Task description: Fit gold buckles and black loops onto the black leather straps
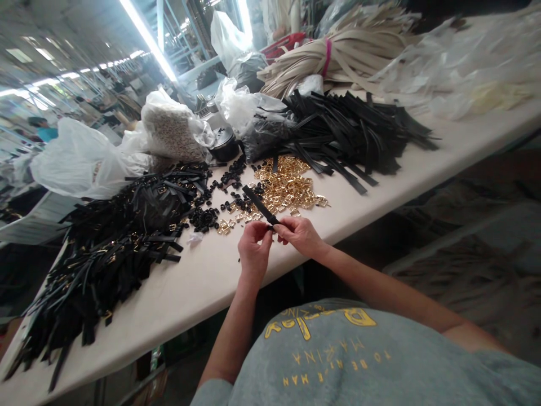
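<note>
Both my hands meet over the near edge of the table, closed on one black strap (260, 204). Its free end points up and away to the left. My left hand (253, 248) pinches the lower end between thumb and fingers. From the other side, my right hand (298, 234) grips the same strap close to a small black loop around it. Whether a buckle sits between the fingertips is hidden. Just beyond the hands lies a heap of gold buckles (289, 183), with small black loops (203, 219) scattered to its left.
A large pile of black straps with gold buckles (127, 248) covers the table's left. Plain black straps (350, 129) lie at the back right, before a tied beige bundle (313, 62). Plastic bags (169, 124) and a black round container (224, 144) stand behind.
</note>
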A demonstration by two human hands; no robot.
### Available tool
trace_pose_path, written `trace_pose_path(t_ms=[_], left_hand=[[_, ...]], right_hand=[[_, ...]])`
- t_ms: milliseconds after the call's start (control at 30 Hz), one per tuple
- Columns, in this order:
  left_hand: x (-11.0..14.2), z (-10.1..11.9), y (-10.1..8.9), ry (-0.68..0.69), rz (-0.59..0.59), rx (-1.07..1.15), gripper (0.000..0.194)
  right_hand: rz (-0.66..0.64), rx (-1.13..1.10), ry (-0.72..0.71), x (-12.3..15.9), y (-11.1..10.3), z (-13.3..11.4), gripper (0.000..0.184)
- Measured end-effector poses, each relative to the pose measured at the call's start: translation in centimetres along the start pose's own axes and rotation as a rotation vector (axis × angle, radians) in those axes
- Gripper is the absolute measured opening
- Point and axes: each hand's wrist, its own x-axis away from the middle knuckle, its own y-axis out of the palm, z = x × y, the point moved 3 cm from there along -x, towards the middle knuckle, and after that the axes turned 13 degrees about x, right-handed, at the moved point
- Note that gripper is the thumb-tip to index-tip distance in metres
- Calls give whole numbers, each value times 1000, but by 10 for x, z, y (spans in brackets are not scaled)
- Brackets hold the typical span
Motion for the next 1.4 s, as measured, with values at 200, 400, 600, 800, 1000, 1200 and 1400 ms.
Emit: trace_pose_path(t_ms=[200,400,600,800,1000,1200,1400], left_hand=[[-1,-2,0,-183,-21,216,18],[-2,-9,-3,-341,-7,386,23],[-3,-12,-4,-262,20,383,19],[-7,-11,-6,-307,50,370,26],[-10,-7,-10,-378,-130,292,25],[-10,-8,-11,-333,-245,178,20],[-9,-19,-8,-287,-286,102,15]], right_hand=[[-32,-27,-19,2,-3,-1,38],[-60,24,-36,5,-3,2,37],[-92,113,-49,7,-2,1,30],[-140,179,-73,6,-4,1,27],[-192,353,-71,2,-9,7,28],[-196,454,-155,1,-10,8,22],[-222,361,-208,0,-8,11,10]])
